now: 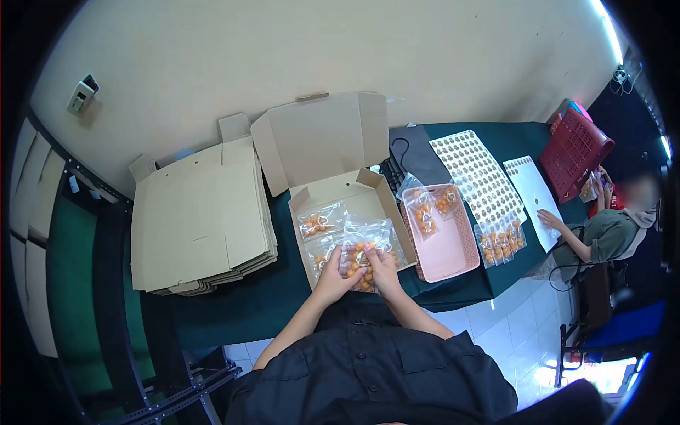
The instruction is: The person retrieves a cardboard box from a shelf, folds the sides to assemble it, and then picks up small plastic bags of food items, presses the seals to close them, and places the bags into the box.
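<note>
A clear plastic bag of round orange snacks (365,255) is held between my two hands over the front of an open cardboard box (301,234). My left hand (334,278) grips its left side, and my right hand (382,271) grips its right side. Inside the box lie more bags, one of them a snack bag (320,224) at the back left; the held bag partly hides others. Right of the box is a pink basket (448,256) with two snack bags (426,216) in it.
Flattened cardboard boxes (202,219) are stacked on the left. Sticker sheets (478,173) and a row of snack bags (501,241) lie to the right. Beyond stands a dark red basket (575,152). A co-worker (609,237) sits at the right end, one hand on a white sheet (531,195).
</note>
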Demonstrator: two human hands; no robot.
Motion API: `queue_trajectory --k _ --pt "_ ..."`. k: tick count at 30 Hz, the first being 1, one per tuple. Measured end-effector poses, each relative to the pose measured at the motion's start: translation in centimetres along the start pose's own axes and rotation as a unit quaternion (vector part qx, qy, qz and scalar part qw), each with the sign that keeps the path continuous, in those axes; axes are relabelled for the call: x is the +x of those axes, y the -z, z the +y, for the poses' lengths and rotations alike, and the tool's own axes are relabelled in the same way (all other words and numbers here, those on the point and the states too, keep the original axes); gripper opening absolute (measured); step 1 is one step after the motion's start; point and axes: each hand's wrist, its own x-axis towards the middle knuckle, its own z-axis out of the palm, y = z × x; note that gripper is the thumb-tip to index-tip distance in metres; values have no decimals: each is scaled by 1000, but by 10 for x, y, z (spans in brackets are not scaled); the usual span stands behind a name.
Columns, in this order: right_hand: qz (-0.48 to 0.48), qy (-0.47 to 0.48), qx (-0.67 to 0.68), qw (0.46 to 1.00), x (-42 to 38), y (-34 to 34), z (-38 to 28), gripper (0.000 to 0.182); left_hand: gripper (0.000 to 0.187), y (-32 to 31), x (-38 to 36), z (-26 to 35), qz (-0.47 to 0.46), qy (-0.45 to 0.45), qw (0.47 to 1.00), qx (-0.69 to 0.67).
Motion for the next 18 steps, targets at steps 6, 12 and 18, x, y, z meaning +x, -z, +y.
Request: queue_trajectory --k 6,12,18 --pt "-68 35 -60 995 -4 -4 -1 33 25 -6 4 -5 123 2 989 -85" --pt "-58 23 -63 996 -3 -1 3 34 23 -4 2 -10 120 -53 989 -67" --pt "-60 -30 -15 998 2 5 14 35 27 7 3 -16 119 -17 986 -114"
